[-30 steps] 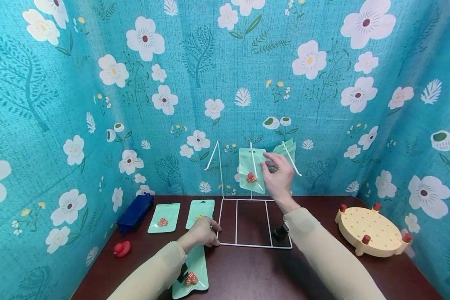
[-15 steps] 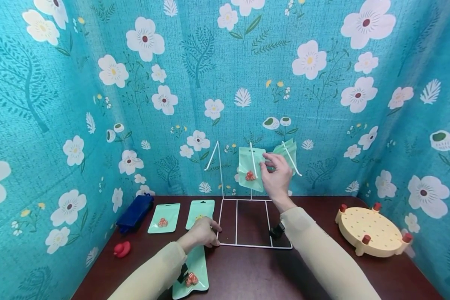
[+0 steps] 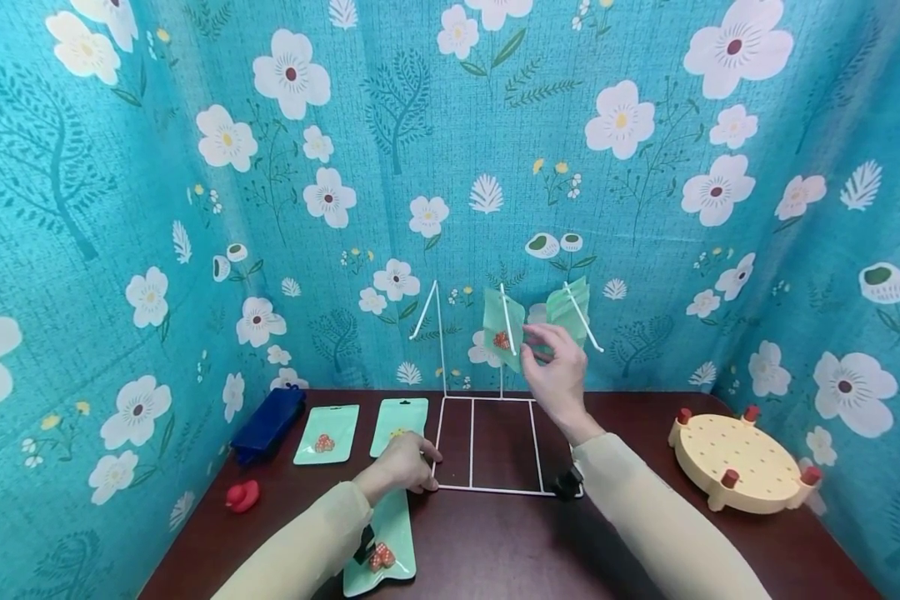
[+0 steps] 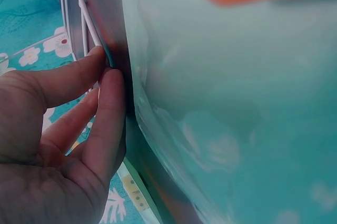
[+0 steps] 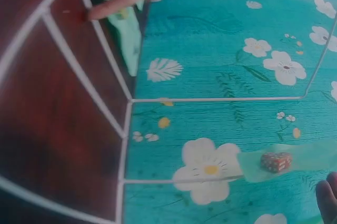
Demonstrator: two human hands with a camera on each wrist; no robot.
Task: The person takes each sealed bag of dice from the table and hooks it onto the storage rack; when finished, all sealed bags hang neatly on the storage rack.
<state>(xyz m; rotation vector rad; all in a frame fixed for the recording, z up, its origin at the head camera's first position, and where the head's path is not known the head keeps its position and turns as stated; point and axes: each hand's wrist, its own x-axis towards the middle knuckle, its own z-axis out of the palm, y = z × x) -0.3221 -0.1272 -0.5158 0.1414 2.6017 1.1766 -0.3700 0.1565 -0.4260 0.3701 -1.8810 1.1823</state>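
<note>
We find the green pouch (image 3: 493, 317) on the middle prong (image 3: 507, 323) of the white wire rack (image 3: 472, 442), turned at an angle; the right hand (image 3: 558, 368) is at its right edge, fingers bent — whether pinching or released, we cannot tell. The left hand (image 3: 405, 463) pinches the rack near its front left corner, beside other pouches (image 3: 341, 425) on the dark table (image 3: 495, 550) — farther out, we log a red duck (image 3: 242, 496) and a pale round stand (image 3: 737, 454).

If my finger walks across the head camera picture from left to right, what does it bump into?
Red duck → leftmost packet → left hand → middle-hook packet → right hand → yellow disc.
</note>
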